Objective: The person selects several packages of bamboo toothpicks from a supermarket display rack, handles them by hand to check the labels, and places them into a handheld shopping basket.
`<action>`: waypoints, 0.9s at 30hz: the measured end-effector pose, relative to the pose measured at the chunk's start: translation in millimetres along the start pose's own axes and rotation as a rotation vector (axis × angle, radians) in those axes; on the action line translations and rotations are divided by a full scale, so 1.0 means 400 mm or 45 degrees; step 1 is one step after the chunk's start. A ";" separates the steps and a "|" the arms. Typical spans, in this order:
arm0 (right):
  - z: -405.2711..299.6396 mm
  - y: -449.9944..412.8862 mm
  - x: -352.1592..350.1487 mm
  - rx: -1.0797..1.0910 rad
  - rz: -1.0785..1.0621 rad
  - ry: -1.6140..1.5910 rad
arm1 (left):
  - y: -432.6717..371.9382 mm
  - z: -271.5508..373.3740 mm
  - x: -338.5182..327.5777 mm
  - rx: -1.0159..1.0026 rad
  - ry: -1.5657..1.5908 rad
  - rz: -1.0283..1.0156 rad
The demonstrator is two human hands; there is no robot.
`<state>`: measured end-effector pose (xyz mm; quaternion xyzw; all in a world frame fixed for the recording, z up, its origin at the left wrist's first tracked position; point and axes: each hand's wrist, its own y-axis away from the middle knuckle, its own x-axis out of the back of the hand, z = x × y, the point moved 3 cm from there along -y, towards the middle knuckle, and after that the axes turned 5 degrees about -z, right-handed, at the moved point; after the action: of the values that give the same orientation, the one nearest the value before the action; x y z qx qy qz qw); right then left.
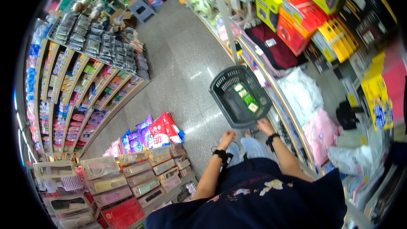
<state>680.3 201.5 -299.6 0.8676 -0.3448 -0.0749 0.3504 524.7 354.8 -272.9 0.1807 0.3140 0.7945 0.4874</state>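
Note:
A dark grey plastic shopping basket [221, 109] is in front of me. Inside it lie green-and-white packages [245, 97]. My right hand [265, 126] is closed at the basket's near edge, its fingers partly hidden. To the left, my left hand [228, 137] is held just short of the basket with loosely curled fingers. I see no object in it, and blur hides the gaps between the fingers. Both wrists wear black bands.
Shelves of packaged goods [90, 73] line the left side. Detergent bags [159, 132] stand by a rack of boxed combs and brushes [140, 178]. Folded textiles [300, 97] and boxes [295, 22] fill the right shelving, beside a metal post [226, 22]. Up the aisle stands a grey stool [141, 8].

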 end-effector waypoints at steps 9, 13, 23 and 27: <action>0.086 -0.035 -0.014 -0.370 0.014 -0.030 | -0.137 -0.031 -0.031 0.113 -0.148 -0.085; 0.187 -0.137 0.009 -0.457 -0.016 0.107 | -0.229 -0.127 -0.037 0.136 -0.068 0.013; -0.059 -0.527 -0.085 0.043 -0.021 0.641 | -0.512 -0.327 -0.028 0.406 -0.103 0.264; 0.081 -0.710 -0.012 -0.015 -0.024 0.921 | -0.650 -0.266 -0.152 0.489 -0.046 0.282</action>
<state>819.8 333.2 -511.4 0.8392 -0.1900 0.2315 0.4540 661.5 351.6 -525.9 0.3177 0.4291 0.7654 0.3593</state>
